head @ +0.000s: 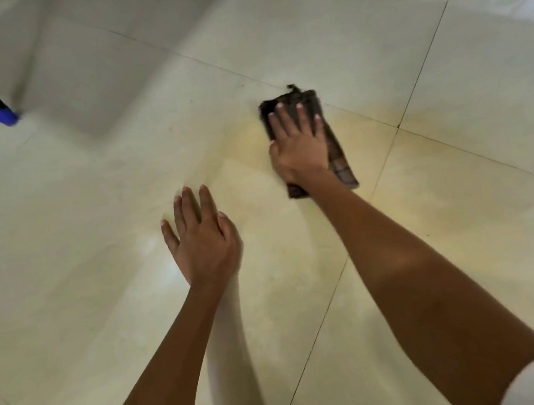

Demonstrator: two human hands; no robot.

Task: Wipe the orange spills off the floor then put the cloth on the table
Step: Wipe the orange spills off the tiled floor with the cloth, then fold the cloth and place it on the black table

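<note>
From the head camera, the right hand [299,143] presses flat, fingers wide, on the brown checked cloth [336,153] at one o'clock on the floor [95,192]. The left hand [202,241] rests flat and wide on the floor, holding nothing. It looks best to push hard across the pale orange smear [248,138] at the cloth's nine o'clock.

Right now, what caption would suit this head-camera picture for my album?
Right hand presses a brown checked cloth on the faintly orange-stained floor; left hand spread open nearby.
</note>
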